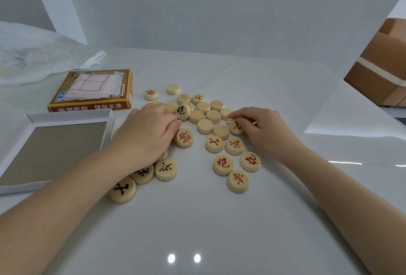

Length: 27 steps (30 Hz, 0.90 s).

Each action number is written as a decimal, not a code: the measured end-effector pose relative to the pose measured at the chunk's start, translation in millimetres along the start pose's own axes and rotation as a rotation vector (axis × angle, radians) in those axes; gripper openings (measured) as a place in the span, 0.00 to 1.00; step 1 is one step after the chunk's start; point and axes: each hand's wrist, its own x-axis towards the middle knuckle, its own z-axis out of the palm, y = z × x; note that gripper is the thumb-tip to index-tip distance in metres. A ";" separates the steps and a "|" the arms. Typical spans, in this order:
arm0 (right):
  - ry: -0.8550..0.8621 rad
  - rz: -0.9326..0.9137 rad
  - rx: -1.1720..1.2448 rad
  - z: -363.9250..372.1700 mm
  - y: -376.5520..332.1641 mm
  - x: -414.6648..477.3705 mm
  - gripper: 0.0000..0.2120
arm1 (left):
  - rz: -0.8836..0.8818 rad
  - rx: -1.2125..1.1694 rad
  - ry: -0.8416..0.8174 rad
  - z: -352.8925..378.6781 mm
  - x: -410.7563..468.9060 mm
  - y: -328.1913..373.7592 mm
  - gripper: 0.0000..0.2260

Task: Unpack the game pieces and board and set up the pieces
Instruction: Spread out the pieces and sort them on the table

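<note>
Several round wooden chess pieces lie scattered on the white table, some face up with red or black characters, others blank side up. My left hand pinches a tilted black-lettered piece at the pile's left side. My right hand pinches a red-lettered piece at the pile's right side. The folded paper board with red lines lies on the game box at the back left. More pieces are hidden under my left hand.
An open white box tray with a grey bottom sits at the left. A white plastic bag lies at the far left behind the game box. A brown taped cardboard carton stands at the far right. Bare table lies in front of the pieces.
</note>
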 end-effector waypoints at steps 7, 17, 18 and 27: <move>0.038 -0.069 -0.014 2.7 0.4 -4.4 0.12 | 0.061 -0.106 0.049 1.3 -3.9 10.1 0.12; -0.037 -0.247 -0.089 5.5 -6.0 -8.4 0.13 | 0.157 -0.142 -0.038 -3.7 16.1 18.9 0.13; -0.050 -0.255 -0.113 6.5 -6.4 -8.2 0.13 | 0.172 -0.112 -0.088 -3.6 22.2 21.9 0.15; -0.056 -0.094 -0.151 2.4 -16.5 1.3 0.09 | 0.069 -0.125 -0.233 2.8 35.1 27.2 0.08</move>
